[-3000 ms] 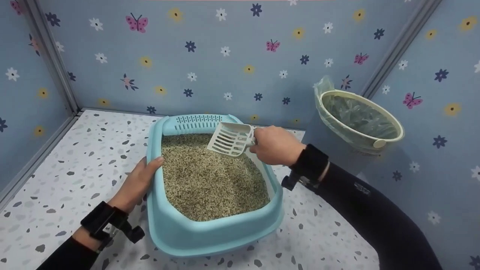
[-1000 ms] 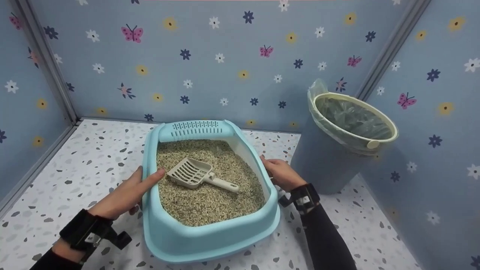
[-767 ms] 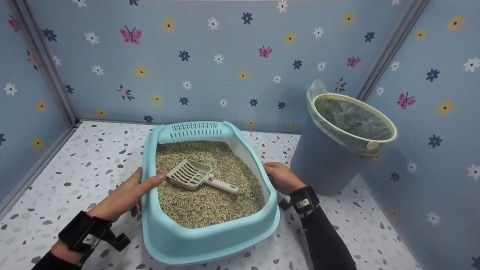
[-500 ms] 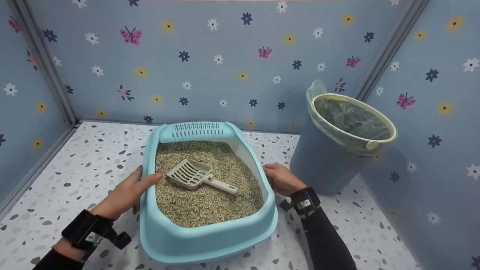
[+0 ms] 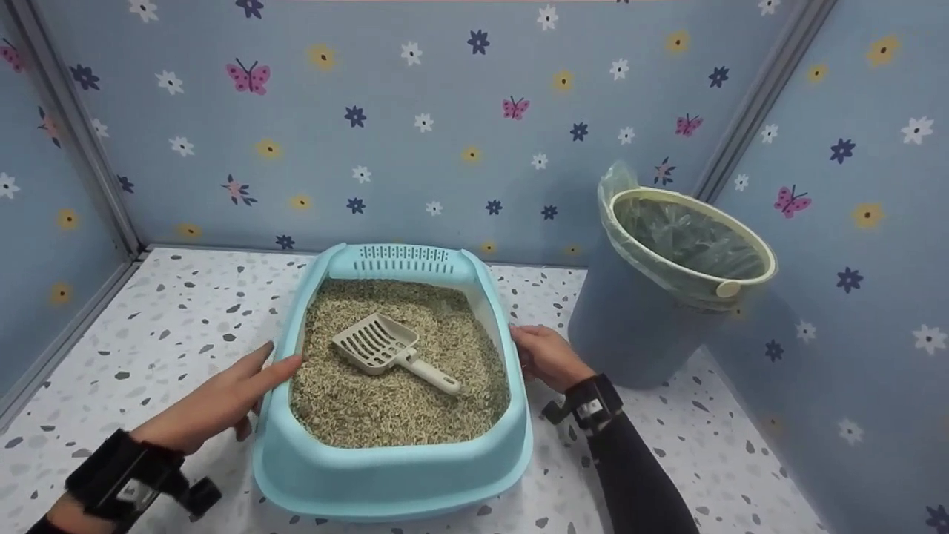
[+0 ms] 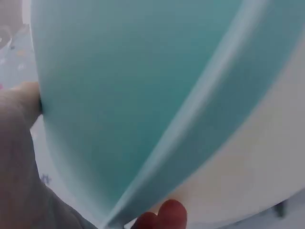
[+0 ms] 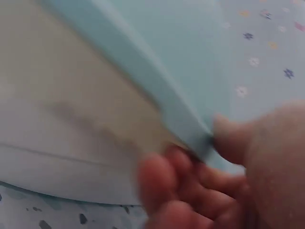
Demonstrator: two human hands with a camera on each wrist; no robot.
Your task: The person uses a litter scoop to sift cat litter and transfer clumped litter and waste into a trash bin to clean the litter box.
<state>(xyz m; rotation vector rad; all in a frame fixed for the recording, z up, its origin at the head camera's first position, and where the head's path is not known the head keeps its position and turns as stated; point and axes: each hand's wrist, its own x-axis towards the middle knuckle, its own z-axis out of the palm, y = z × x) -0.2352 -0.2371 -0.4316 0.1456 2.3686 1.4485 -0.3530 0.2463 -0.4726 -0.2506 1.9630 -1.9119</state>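
A light blue litter box [image 5: 393, 478] stands on the speckled tabletop, filled with tan litter [image 5: 348, 411]. On the litter lies a beige slotted litter scoop [image 5: 377, 343], its handle pointing toward the front right. My left hand [image 5: 219, 400] grips the box's left side, thumb over the rim and fingers below; the left wrist view shows fingertips [image 6: 172, 214] under the rim's edge. At the right side, my right hand [image 5: 547, 357] holds the rim between thumb and curled fingers, as the right wrist view [image 7: 200, 148] shows close up.
A blue-grey trash bin [image 5: 630, 319] with a cream ring and a clear bag liner stands at the right, just beyond my right hand. Flowered blue wall panels [image 5: 415, 89] close off the back and both sides of the speckled tabletop [image 5: 170, 319].
Three seconds ago my right hand held the scoop above the litter; the scoop now lies on the litter and that hand grips the right rim. The box has turned slightly, its front shifting left.
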